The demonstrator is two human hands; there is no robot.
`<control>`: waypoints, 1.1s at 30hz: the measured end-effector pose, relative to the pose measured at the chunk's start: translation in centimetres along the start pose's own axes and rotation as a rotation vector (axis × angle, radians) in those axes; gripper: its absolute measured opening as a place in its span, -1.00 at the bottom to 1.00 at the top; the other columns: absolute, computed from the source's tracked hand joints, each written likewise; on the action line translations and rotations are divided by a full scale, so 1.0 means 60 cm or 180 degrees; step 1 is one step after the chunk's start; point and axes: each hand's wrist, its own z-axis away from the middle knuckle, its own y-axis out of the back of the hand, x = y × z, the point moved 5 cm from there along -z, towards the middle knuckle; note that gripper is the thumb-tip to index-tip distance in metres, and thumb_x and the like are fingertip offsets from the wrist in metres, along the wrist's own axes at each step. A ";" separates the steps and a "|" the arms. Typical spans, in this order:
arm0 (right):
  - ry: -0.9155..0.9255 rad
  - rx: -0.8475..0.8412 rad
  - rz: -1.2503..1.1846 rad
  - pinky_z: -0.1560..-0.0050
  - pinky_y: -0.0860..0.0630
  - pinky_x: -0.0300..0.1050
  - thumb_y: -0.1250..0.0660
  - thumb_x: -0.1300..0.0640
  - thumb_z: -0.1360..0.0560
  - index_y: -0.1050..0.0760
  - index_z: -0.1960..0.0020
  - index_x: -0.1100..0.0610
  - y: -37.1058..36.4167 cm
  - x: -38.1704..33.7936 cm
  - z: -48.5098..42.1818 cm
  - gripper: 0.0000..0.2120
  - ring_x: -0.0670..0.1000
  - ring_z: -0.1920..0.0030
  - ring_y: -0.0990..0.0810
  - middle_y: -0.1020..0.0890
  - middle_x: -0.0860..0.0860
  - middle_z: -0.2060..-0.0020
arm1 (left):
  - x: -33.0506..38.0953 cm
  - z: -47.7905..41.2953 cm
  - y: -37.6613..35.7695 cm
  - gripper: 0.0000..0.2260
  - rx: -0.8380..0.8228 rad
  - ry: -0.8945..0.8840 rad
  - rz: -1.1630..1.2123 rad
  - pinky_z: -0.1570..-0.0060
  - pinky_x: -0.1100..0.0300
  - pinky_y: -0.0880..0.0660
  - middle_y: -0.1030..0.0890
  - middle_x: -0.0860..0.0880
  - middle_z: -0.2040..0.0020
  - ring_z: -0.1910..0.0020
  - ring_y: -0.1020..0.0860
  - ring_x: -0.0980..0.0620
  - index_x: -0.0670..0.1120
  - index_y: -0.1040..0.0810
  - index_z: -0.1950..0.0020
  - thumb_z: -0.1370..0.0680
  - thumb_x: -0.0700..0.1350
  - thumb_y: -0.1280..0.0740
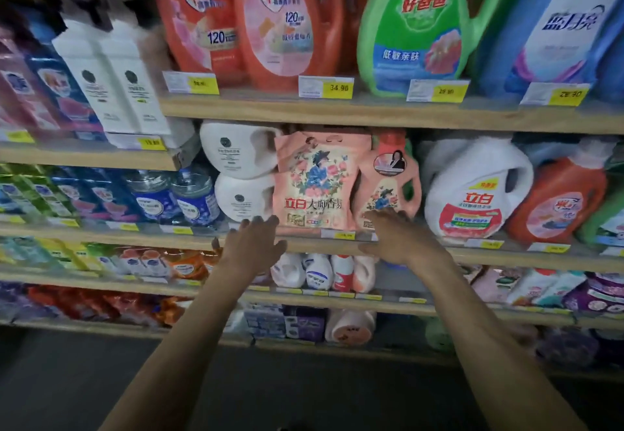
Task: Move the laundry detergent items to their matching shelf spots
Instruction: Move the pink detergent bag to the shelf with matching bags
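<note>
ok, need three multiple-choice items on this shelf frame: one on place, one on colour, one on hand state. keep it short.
1. What stands directly right of the pink floral detergent pouch?
A. a green jug
B. a peach-pink handled bottle with a floral label
C. blue jars

2. What colour is the big handled jug on the upper shelf, between the orange bottles and the blue pouch?
A. green
B. white
C. purple

3. What are the two hands doing?
A. both gripping a white jug
B. one holds a box
C. both open, holding nothing

Answers: B, the peach-pink bottle stands against the pouch's right edge. A, its body is bright green. C, the left hand and right hand have spread fingers in front of the shelf edge below the pouch and bottle.
</note>
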 end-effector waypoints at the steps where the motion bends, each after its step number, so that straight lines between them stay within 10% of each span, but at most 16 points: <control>1: -0.0054 0.0018 -0.0050 -0.25 -0.42 0.11 -0.31 -0.15 -0.51 -0.22 -0.49 0.05 -0.005 -0.008 -0.019 -0.37 0.22 -0.38 -0.34 -0.36 0.14 -0.41 | -0.015 -0.021 -0.006 -0.57 0.0009 -0.0019 0.0067 -0.22 -0.10 -0.46 -0.52 -0.10 -0.30 -0.32 -0.46 -0.15 0.00 -0.34 -0.47 -0.63 0.11 -0.22; 16: -0.0266 0.0878 -0.1548 -0.38 -0.34 0.20 -0.37 -0.10 -0.51 -0.01 -0.59 0.01 -0.129 -0.013 -0.193 -0.20 0.21 -0.48 -0.24 -0.24 0.15 -0.50 | -0.098 -0.246 -0.148 -0.30 0.0926 -0.0718 0.2242 -0.29 -0.22 -0.51 -0.25 -0.07 -0.54 -0.49 -0.30 -0.13 0.01 -0.09 -0.60 -0.57 -0.09 -0.41; 24: -0.0021 0.1272 -0.1636 -0.34 -0.15 -0.24 -0.40 0.00 -0.54 -0.05 -0.59 0.08 -0.177 0.003 -0.270 -0.22 0.07 -0.50 -0.20 -0.27 0.11 -0.50 | -0.098 -0.319 -0.202 -0.27 0.1101 -0.1079 0.3013 -0.22 -0.10 -0.59 -0.17 -0.05 -0.54 -0.42 -0.40 0.03 -0.06 -0.05 -0.62 -0.58 -0.08 -0.41; 30: 0.0168 0.1384 -0.1987 -0.38 -0.23 -0.21 -0.41 -0.04 -0.53 -0.01 -0.60 -0.01 -0.201 -0.002 -0.308 -0.20 0.01 -0.53 -0.21 -0.15 0.02 -0.57 | -0.088 -0.359 -0.221 -0.15 0.0927 -0.1186 0.3295 -0.09 0.31 -0.60 -0.15 0.10 -0.41 -0.21 -0.49 0.39 -0.01 -0.01 -0.62 -0.51 -0.19 -0.50; 33: 0.0072 0.1428 -0.1931 -0.21 -0.51 -0.04 -0.42 -0.17 -0.48 -0.01 -0.58 -0.11 -0.213 -0.003 -0.327 -0.16 -0.01 -0.24 -0.57 -0.23 0.01 -0.53 | -0.090 -0.372 -0.224 -0.08 0.0924 -0.1175 0.3067 0.02 0.61 -0.46 -0.17 0.03 -0.46 -0.16 -0.48 0.33 -0.02 -0.05 -0.62 -0.44 -0.23 -0.56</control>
